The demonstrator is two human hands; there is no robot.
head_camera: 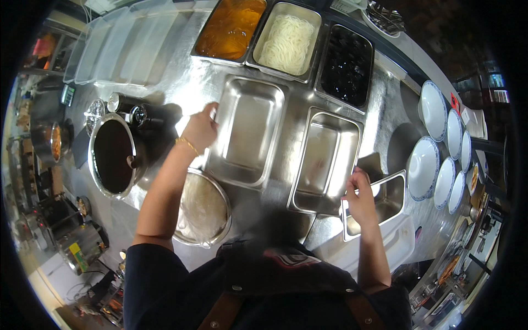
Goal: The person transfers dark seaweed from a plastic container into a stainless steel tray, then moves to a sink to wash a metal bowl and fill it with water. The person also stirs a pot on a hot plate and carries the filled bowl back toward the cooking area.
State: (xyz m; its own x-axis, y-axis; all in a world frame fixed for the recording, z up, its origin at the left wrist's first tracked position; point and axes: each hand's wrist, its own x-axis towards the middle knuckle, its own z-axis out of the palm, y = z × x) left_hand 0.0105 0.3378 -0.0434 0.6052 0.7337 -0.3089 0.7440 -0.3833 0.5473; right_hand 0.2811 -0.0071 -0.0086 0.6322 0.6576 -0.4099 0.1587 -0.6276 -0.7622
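Observation:
My left hand (201,128), fingers curled, is at the left rim of a rectangular steel pan (251,132) with no food in it. Whether the fingers grip that rim does not show. A second such pan (324,161) stands to the right. My right hand (361,193) has its bent fingers by this pan's right rim, just above a smaller steel pan (387,198); its hold is also unclear. Beyond them are three filled pans: amber liquid or jelly (231,29), white noodles (286,43) and glossy black pieces (346,66).
A pot of dark liquid (112,156) and lidded jars (142,116) stand left. A round bowl with plastic film (202,206) is below my left forearm. Clear plastic containers (128,45) lie far left; several patterned bowls (423,169) stand right, with a translucent tub (398,243) nearer me.

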